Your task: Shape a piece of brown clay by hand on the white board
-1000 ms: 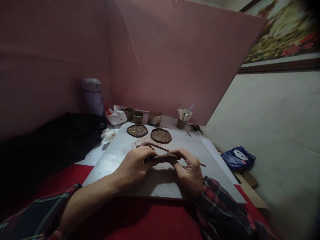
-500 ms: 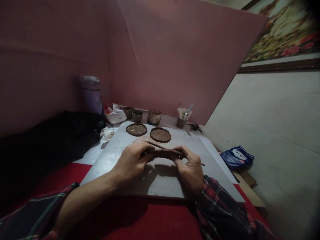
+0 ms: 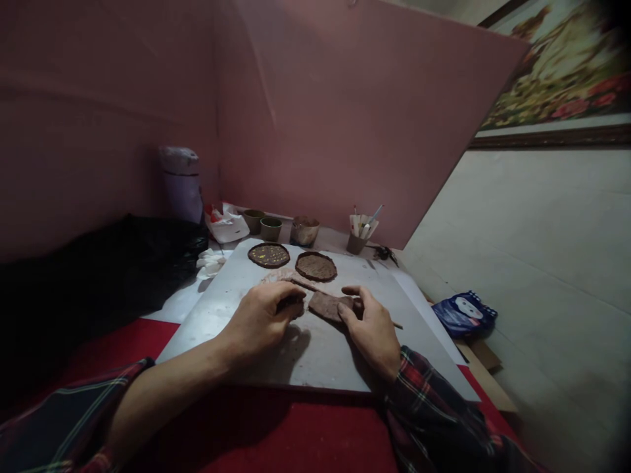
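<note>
A flat slab of brown clay [image 3: 325, 307] is tilted low above the white board, or rests on it; I cannot tell which. My right hand [image 3: 374, 332] grips its right end, thumb on top and fingers behind. To the left of the slab and apart from it, my left hand [image 3: 263, 318] is closed, fingertips curled to the thumb; whatever is in them is too dark to make out. Behind the slab lies a thin stick [image 3: 308, 284], partly hidden by my right hand. Two flat round brown clay pieces with raised rims lie farther back, one yellow-speckled [image 3: 269, 255], the other plain [image 3: 316, 265].
The white board [image 3: 207, 341] sits on a red cloth [image 3: 315, 427]. Along its back stand small cups [image 3: 271, 229], a stained bowl [image 3: 304, 231] and a cup of tools [image 3: 357, 243]. White gloves [image 3: 211, 263] and a black bag [image 3: 148, 263] are left; a blue packet [image 3: 466, 314] is right.
My left hand has let go of the slab's left end. The slab has tipped so its broad face shows, and my right hand still holds its right end.
</note>
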`<act>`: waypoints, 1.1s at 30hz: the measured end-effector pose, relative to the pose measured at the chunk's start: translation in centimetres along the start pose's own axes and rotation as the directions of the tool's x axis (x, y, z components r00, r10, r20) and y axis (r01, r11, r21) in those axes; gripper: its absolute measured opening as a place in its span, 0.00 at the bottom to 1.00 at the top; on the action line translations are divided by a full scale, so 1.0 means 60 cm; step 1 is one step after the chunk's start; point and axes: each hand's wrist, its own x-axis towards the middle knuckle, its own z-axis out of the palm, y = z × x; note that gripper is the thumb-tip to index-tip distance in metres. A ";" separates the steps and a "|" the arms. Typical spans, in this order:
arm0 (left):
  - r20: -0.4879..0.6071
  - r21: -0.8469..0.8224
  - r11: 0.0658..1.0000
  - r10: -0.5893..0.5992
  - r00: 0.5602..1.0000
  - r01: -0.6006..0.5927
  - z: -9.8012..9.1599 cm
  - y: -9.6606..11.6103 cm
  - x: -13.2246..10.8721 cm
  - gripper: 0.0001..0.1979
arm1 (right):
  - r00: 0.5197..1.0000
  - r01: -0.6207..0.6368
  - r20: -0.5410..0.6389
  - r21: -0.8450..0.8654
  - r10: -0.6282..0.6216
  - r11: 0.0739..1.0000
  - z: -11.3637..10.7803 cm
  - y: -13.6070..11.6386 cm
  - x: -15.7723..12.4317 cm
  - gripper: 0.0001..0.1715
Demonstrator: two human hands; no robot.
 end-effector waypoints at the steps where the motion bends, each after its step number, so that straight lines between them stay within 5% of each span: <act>1: 0.014 -0.004 1.000 -0.010 1.000 0.010 0.000 0.000 0.000 0.08 | 1.000 0.002 0.005 -0.044 -0.002 0.999 0.001 0.002 0.001 0.18; 5: 0.057 -0.014 0.999 -0.029 0.998 0.029 -0.001 -0.001 0.000 0.09 | 0.999 -0.004 0.043 0.213 -0.005 0.977 0.001 0.005 0.005 0.17; 9: 0.055 -0.011 1.000 -0.026 0.998 0.026 -0.003 0.000 0.000 0.08 | 0.999 0.048 -0.043 0.522 -0.029 0.852 -0.004 0.003 0.007 0.24; 16: 0.057 -0.014 1.000 -0.012 0.998 0.013 -0.003 0.000 -0.001 0.08 | 0.995 0.055 0.074 0.228 -0.073 0.972 0.004 0.006 0.004 0.14; 23: 0.059 -0.008 0.999 -0.048 0.997 0.049 -0.004 0.003 0.000 0.08 | 0.995 0.094 -0.069 0.582 -0.066 0.808 -0.006 -0.003 0.000 0.21; 29: 0.050 0.003 1.000 -0.020 0.999 0.020 -0.003 0.001 -0.002 0.09 | 0.991 0.034 0.110 0.369 -0.080 0.929 0.003 0.002 0.004 0.14; 33: 0.051 -0.002 1.000 -0.017 0.999 0.017 -0.003 0.000 -0.001 0.09 | 0.990 0.038 0.100 0.489 -0.099 0.871 0.002 0.003 0.004 0.17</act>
